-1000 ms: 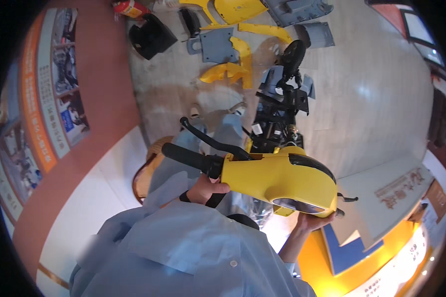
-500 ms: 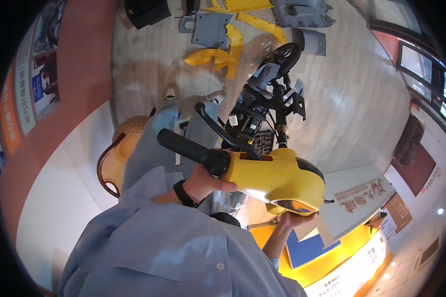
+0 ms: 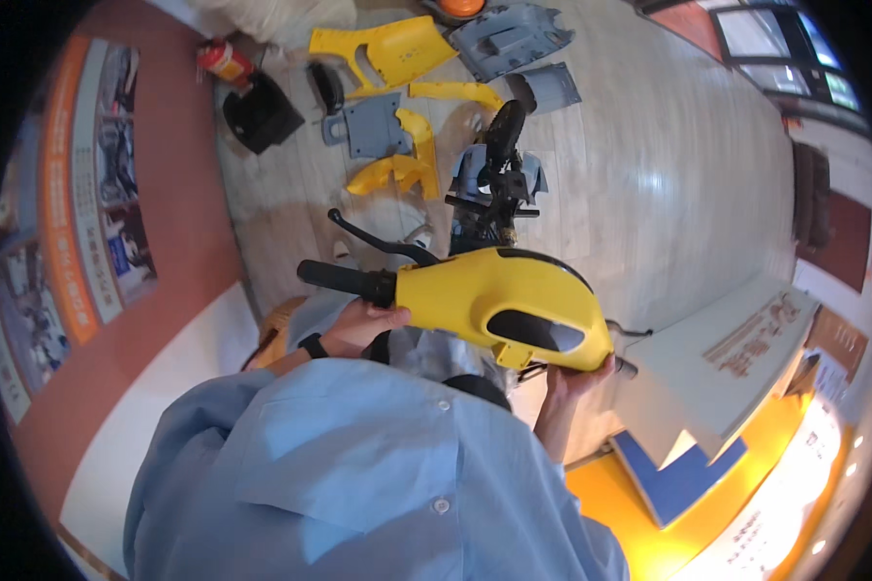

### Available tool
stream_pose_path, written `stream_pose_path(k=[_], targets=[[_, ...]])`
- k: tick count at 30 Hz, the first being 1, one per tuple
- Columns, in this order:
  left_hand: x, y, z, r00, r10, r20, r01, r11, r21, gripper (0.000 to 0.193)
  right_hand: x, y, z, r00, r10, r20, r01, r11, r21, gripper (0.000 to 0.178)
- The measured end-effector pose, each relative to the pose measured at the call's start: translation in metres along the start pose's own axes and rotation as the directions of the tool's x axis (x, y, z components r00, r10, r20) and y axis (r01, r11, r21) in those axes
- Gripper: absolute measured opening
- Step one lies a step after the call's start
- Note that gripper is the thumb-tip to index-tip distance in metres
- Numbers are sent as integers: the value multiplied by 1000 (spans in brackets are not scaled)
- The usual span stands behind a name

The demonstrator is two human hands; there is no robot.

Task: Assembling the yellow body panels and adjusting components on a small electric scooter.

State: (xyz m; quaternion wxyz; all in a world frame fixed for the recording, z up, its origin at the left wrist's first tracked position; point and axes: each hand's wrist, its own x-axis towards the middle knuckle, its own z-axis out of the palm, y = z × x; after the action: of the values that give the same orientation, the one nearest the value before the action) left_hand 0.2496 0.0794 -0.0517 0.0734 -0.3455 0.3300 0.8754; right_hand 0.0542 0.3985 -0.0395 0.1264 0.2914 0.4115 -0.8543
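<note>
Pale floorboards (image 3: 639,126) lie scattered with loose panels (image 3: 378,126) beyond the yellow handlebar housing (image 3: 446,295), which sits before your torso, your left hand (image 3: 354,329) closed on its left end and your right hand (image 3: 574,380) holding its right (probably to steady so wide a piece), though most fingertips are hidden.

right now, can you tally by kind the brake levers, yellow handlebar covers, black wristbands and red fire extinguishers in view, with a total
Brake levers: 2
Yellow handlebar cover: 1
Black wristband: 1
Red fire extinguisher: 1
Total: 5
</note>
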Motion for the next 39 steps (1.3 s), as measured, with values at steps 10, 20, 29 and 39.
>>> stream_pose_path(k=[10,20,29,39], targets=[[61,101,96,688,652,319,-329,-112,938,46,-4,9,11,986,76,-145,-70,996,48,48],[99,82,113,987,156,24,-19,-36,999,75,-9,13,6,994,80,-71,-71,991,117,49],[111,80,105,977,191,96,-98,2,995,69,-23,-12,3,962,266,-69,-269,962,-49,54],[114,75,94,975,200,99,-105,16,994,70,-28,-61,145,817,-101,567,554,-132,-822,55]])
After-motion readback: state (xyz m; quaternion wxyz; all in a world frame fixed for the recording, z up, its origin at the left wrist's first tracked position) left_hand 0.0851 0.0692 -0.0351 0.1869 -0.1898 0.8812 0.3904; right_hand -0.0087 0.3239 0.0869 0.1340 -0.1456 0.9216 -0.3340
